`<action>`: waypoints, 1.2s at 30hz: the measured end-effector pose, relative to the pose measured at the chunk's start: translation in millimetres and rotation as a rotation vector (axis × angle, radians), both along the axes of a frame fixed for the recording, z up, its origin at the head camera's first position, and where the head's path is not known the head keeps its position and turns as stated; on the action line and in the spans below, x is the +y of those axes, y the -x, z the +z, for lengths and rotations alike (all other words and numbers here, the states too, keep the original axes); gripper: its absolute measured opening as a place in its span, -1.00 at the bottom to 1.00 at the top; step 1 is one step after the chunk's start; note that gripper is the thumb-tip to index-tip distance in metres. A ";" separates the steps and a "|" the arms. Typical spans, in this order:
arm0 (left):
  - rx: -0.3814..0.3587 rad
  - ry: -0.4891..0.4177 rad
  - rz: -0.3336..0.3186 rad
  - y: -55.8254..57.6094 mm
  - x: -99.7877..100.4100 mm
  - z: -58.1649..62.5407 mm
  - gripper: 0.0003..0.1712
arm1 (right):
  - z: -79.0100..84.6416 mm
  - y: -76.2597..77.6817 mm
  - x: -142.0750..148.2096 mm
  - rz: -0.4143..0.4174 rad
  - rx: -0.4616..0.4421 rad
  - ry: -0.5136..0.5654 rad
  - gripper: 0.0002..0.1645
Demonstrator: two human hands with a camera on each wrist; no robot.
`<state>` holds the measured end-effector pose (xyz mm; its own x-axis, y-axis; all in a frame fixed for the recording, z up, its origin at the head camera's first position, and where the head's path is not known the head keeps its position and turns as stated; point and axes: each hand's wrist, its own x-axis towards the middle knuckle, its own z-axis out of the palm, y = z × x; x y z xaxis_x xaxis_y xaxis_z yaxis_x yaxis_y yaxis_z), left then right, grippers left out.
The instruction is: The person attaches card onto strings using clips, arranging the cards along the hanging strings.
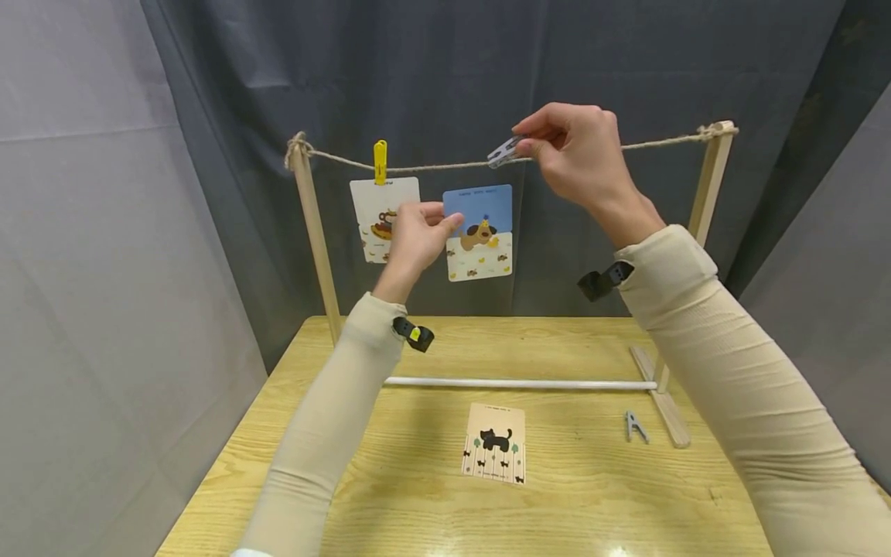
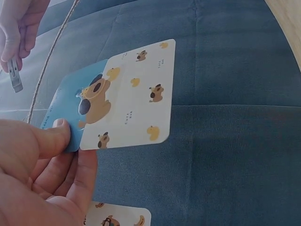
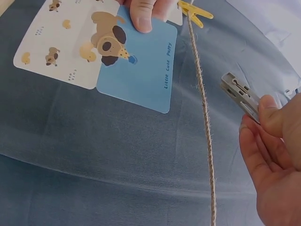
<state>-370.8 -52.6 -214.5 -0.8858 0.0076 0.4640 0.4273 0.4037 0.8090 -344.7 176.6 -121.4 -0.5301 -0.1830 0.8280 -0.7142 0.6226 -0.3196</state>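
My left hand point(image 1: 420, 241) pinches the left edge of a blue and white puppy card point(image 1: 480, 240) between thumb and fingers. The card hangs just below the twine point(image 1: 445, 166), its top edge a little under it. In my right hand point(image 1: 581, 158), thumb and fingertips pinch the end of a grey clothespin point(image 3: 242, 96). That clothespin overlaps the twine in the head view, while the right wrist view shows it apart from the twine. Left of the puppy card, a yellow clothespin point(image 1: 380, 162) holds a white card with a monkey picture point(image 1: 369, 213) on the twine.
The twine runs between two wooden posts point(image 1: 315, 232). A white rod point(image 1: 515, 384) joins the stand low down over the table point(image 1: 418, 503). On the tabletop lie a card with a black cat point(image 1: 494, 449) and, near the right foot, a grey-blue clothespin point(image 1: 635, 427).
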 end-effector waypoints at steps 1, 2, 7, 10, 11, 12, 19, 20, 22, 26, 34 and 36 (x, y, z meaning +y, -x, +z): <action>0.000 -0.001 0.001 0.4 0.0 -0.1 -0.50 | 1.6 1.0 -0.8 0.000 -0.002 -0.009 -0.84; 0.001 -0.001 0.003 0.7 -0.1 -0.2 -0.51 | 3.1 1.9 -1.6 0.000 -0.005 -0.017 -0.84; 0.000 -0.007 0.007 1.8 0.9 0.2 -0.56 | 10.7 5.9 -5.1 -0.005 -0.005 -0.065 -0.84; -0.007 -0.003 0.014 2.8 1.0 1.0 -0.53 | 15.3 7.4 -7.3 -0.021 -0.001 -0.101 -0.85; -0.010 0.000 0.017 3.0 0.9 1.4 -0.52 | 16.7 7.8 -7.9 -0.028 -0.002 -0.114 -0.84; -0.014 0.001 0.019 3.4 0.8 1.7 -0.51 | 18.0 8.3 -8.5 -0.034 -0.004 -0.127 -0.85; 0.014 0.004 -0.004 3.0 1.2 0.6 -0.60 | 23.6 14.2 -14.4 -0.035 -0.036 -0.194 -0.86; 0.022 0.001 -0.009 3.2 1.4 0.1 -0.64 | 24.0 15.2 -15.1 -0.033 -0.041 -0.200 -0.86; 0.042 -0.002 -0.016 3.7 2.0 -1.1 -0.72 | 24.9 16.6 -16.4 -0.031 -0.049 -0.214 -0.86; 0.073 0.003 -0.026 5.0 2.8 -1.9 -0.73 | 27.5 18.2 -18.9 -0.033 -0.063 -0.238 -0.86; 0.072 0.006 -0.024 7.7 3.8 -0.8 -0.69 | 29.8 20.4 -23.2 -0.034 -0.101 -0.252 -0.82; 0.071 0.007 -0.030 7.5 4.0 -0.9 -0.66 | 29.9 21.0 -23.5 -0.035 -0.116 -0.256 -0.80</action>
<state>-378.3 -48.5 -215.4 -0.8501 0.0375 0.5253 0.4955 0.3951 0.7736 -365.6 153.1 -91.5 -0.6280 -0.3586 0.6906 -0.6589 0.7173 -0.2267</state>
